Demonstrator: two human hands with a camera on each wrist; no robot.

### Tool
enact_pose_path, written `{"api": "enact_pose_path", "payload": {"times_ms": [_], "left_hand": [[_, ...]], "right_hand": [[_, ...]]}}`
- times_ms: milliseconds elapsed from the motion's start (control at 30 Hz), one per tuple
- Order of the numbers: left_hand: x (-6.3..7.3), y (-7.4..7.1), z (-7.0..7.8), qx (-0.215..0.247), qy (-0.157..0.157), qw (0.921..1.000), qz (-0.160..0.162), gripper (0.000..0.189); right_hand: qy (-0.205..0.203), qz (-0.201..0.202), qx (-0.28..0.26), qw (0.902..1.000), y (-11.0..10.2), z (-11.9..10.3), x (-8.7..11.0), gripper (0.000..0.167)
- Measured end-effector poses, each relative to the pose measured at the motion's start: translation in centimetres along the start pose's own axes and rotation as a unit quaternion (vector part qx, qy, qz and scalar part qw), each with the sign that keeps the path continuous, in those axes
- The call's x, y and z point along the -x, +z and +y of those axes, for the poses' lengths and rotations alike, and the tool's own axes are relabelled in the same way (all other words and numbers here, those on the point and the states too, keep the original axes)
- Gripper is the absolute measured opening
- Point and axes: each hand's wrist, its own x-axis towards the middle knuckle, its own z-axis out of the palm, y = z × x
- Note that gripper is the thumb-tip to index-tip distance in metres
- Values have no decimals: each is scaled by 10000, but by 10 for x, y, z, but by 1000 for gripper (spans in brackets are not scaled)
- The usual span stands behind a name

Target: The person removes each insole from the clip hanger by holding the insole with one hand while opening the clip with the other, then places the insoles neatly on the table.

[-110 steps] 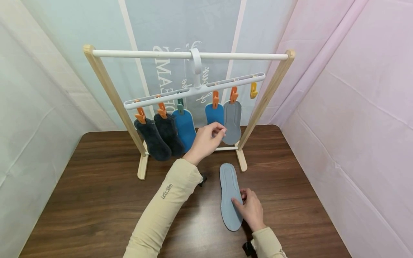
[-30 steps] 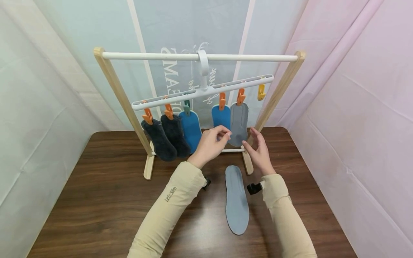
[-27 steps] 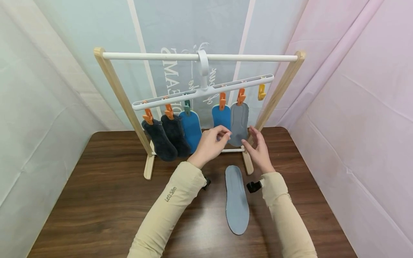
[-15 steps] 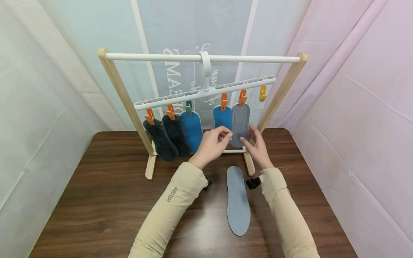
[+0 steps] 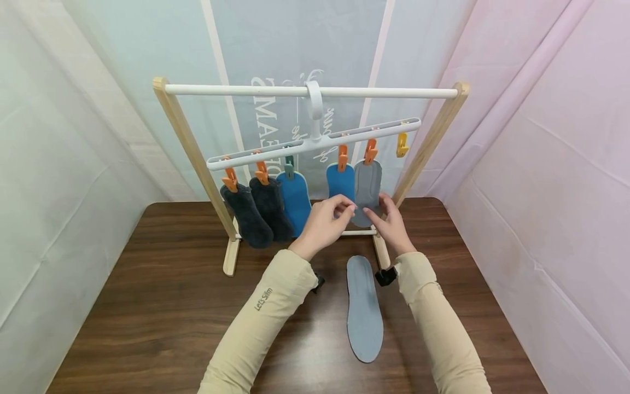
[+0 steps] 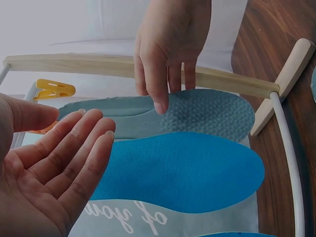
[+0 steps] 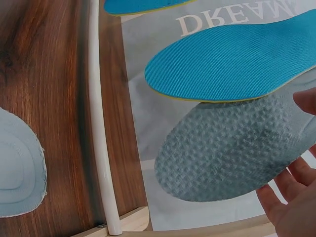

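My left hand holds nothing in front of a hanging blue insole, fingers loosely bent and palm showing in the left wrist view. To its right, my right hand is at the lower outer edge of a grey insole, which hangs from an orange clip. Its thumb lies over the insole's front face and its other fingers reach past the edge, fairly straight. The grey insole's dimpled end shows in the right wrist view. Another grey insole lies on the table below both hands.
A white clip hanger hangs tilted from the rack's white bar. Two dark fuzzy insoles and a second blue insole hang at left. A yellow clip holds nothing at right. Wooden rack feet stand on the brown table.
My right hand has left the grey insole on the table and risen to the hanging grey one, its thumb lately moving further over it. My left hand keeps its pose.
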Motion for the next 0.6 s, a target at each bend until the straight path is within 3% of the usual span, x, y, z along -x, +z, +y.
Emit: {"api": "enact_pose_path", "payload": {"times_ms": [100,333,600], "left_hand": [[0,0,0,-30,6,10000,15,22],[-1,0,3,-4,55,9999,90,22],[-2,0,9,119,319,9987,381,22]], "right_hand": [[-67,14,-66,10000,1,-6,2,44],[8,164,-226,9996,3,19,-6,37],[36,122,-276,9995,3,25,-2,37]]}}
